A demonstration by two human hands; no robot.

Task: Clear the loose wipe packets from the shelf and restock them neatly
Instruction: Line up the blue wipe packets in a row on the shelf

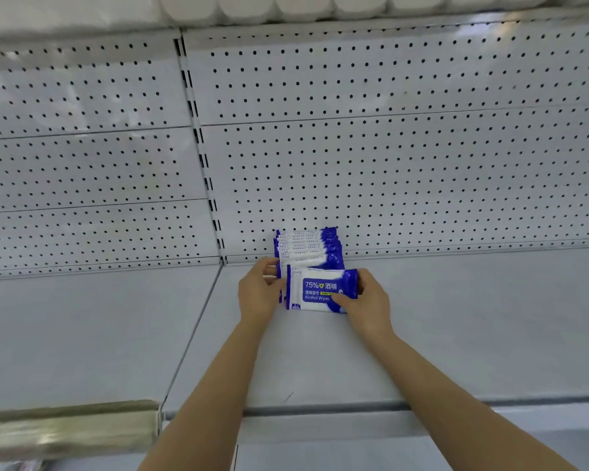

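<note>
At the shelf's (422, 317) back, your right hand (364, 300) grips the front packet (320, 289), long axis crosswise; left hand (257, 288) pinches the row (308, 248) behind.

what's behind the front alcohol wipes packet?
Behind the front packet, more blue-and-white packets stand in a row back to the pegboard wall. Their lower parts are covered, so the count is unclear.

Both hands grip one blue-and-white plastic alcohol wipe packet (321, 289) — left hand (259, 291), right hand (366, 300) — fronting a standing packet row (308, 248) on the grey metal shelf (456, 321).
</note>
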